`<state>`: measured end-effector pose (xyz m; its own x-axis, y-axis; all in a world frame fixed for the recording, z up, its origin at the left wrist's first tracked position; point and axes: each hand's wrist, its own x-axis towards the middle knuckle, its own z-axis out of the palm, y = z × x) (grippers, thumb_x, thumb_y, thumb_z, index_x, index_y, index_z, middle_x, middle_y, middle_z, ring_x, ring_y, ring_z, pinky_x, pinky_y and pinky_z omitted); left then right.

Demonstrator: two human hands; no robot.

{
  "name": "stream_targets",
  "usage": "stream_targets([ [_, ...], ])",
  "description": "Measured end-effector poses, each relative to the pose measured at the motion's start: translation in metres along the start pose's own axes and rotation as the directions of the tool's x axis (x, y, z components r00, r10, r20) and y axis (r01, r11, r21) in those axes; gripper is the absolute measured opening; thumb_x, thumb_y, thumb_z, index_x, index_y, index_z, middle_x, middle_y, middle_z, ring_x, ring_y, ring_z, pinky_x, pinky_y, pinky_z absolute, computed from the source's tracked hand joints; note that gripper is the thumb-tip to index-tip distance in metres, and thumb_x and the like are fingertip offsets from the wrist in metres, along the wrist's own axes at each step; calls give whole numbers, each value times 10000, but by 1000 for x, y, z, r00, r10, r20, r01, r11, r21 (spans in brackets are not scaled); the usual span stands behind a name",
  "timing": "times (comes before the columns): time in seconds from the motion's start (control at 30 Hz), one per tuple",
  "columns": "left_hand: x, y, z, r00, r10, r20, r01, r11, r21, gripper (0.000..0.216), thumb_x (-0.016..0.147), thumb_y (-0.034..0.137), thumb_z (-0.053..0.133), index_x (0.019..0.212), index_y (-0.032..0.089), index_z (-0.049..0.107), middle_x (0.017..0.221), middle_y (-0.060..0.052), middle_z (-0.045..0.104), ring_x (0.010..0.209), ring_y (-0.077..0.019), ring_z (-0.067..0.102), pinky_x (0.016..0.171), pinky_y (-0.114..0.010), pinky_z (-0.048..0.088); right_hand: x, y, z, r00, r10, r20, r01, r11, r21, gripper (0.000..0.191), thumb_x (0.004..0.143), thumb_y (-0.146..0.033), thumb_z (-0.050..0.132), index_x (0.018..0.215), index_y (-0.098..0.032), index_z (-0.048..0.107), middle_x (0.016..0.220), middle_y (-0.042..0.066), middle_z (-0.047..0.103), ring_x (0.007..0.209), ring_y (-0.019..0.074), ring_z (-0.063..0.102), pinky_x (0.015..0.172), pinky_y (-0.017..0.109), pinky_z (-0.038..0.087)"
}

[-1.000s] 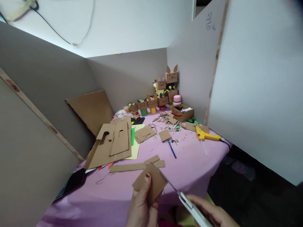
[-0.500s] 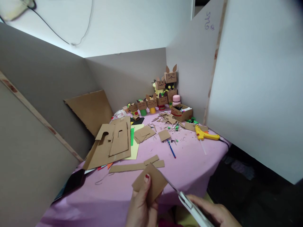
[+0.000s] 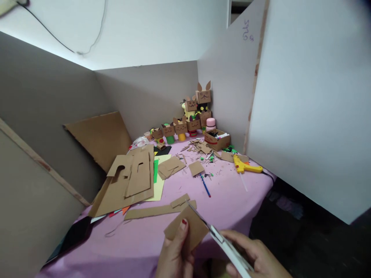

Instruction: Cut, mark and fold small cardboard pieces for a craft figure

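Near the front of the table, my left hand (image 3: pixel 177 249) grips a squarish piece of cardboard (image 3: pixel 193 227), thumb on top and fingers beneath. My right hand (image 3: pixel 255 253) is closed round the white handles of a pair of scissors (image 3: pixel 223 243). The scissor blades lie along the upper right edge of the cardboard, their tips just past its top corner. Beyond the held piece lie a long cardboard strip (image 3: pixel 150 211) and a shorter strip (image 3: pixel 179 200). A blue pencil (image 3: pixel 206 186) rests by a small cardboard square (image 3: pixel 196 168).
Flat cardboard sheets (image 3: pixel 116 199) lie at left, near a dark phone-like slab (image 3: pixel 71 239). A yellow glue gun (image 3: pixel 246 166) sits at right. Cardboard scraps (image 3: pixel 201 147), an open box (image 3: pixel 217 141) and several cardboard animal figures (image 3: pixel 180 127) stand farther back. Grey panels (image 3: pixel 145 100) enclose the table.
The view has shifted slightly to the right. The scissors have moved up along the cardboard's edge, so their tips now reach past its top corner. Both hands keep their hold.
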<state>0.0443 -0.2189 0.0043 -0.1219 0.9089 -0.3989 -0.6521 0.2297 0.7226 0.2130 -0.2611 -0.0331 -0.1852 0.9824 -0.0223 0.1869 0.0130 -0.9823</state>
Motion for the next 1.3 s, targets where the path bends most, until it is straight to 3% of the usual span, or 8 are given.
stream_targets([
  [0.13, 24, 9, 10, 999, 43, 15, -43, 999, 0, 167, 741, 49, 656, 873, 149, 634, 805, -30, 731, 675, -133, 693, 586, -190, 568, 48, -2, -35, 984, -47, -173, 1, 967, -256, 393, 751, -273, 582, 1126, -159, 601, 864, 37, 681, 745, 191, 607, 664, 244, 467],
  [0.23, 54, 20, 16, 996, 74, 53, -76, 996, 38, 133, 765, 38, 632, 857, 134, 636, 797, -38, 730, 667, -125, 689, 602, -199, 572, 96, 1, -68, 955, -58, -292, -142, 773, -619, 383, 807, -225, 479, 1179, -177, 560, 931, 49, 700, 780, 190, 641, 687, 243, 463],
  [0.33, 89, 31, 22, 992, 86, 91, -97, 988, 119, 119, 760, 66, 652, 853, 139, 638, 754, -26, 722, 626, -129, 680, 537, -206, 564, 136, 7, -88, 931, -79, -356, -217, 663, -716, 403, 792, -170, 469, 1183, -144, 561, 995, 118, 694, 900, 257, 631, 746, 301, 437],
  [0.6, 166, 48, 29, 967, 97, 234, -152, 962, 229, 304, 672, 113, 743, 965, 142, 666, 875, -77, 737, 703, -146, 686, 628, -211, 539, 169, 24, -88, 944, -85, -319, -248, 457, -854, 456, 803, -140, 470, 1253, -83, 515, 1038, 191, 645, 989, 301, 579, 799, 348, 404],
  [0.77, 187, 45, 20, 916, 69, 394, -206, 925, 318, 285, 725, 257, 708, 979, 128, 689, 947, -107, 735, 822, -209, 679, 771, -295, 522, 178, 4, -82, 940, -99, -326, -272, 355, -894, 281, 865, -236, 430, 974, -147, 674, 948, 167, 651, 901, 309, 592, 702, 347, 410],
  [1.07, 198, 46, 7, 914, 92, 395, -320, 762, 562, 257, 679, 301, 734, 880, 141, 750, 910, -104, 743, 868, -254, 658, 793, -298, 489, 270, -11, -46, 945, -76, -318, -240, 497, -834, 273, 810, -397, 544, 829, -148, 655, 881, 135, 698, 833, 274, 629, 625, 300, 371],
  [1.2, 197, 48, 9, 933, 93, 347, -282, 789, 546, 239, 665, 302, 740, 849, 150, 758, 875, -91, 746, 837, -251, 658, 776, -292, 493, 278, -1, -42, 940, -73, -334, -236, 569, -788, 123, 813, -255, 531, 784, -183, 626, 821, 63, 702, 807, 207, 621, 622, 261, 350],
  [1.3, 193, 47, 13, 932, 111, 344, -294, 787, 542, 222, 672, 283, 736, 848, 151, 760, 880, -89, 746, 883, -249, 648, 810, -271, 475, 277, 3, -44, 932, -80, -354, -227, 633, -740, 192, 776, -357, 584, 835, -176, 613, 846, 81, 680, 817, 228, 605, 633, 271, 353],
])
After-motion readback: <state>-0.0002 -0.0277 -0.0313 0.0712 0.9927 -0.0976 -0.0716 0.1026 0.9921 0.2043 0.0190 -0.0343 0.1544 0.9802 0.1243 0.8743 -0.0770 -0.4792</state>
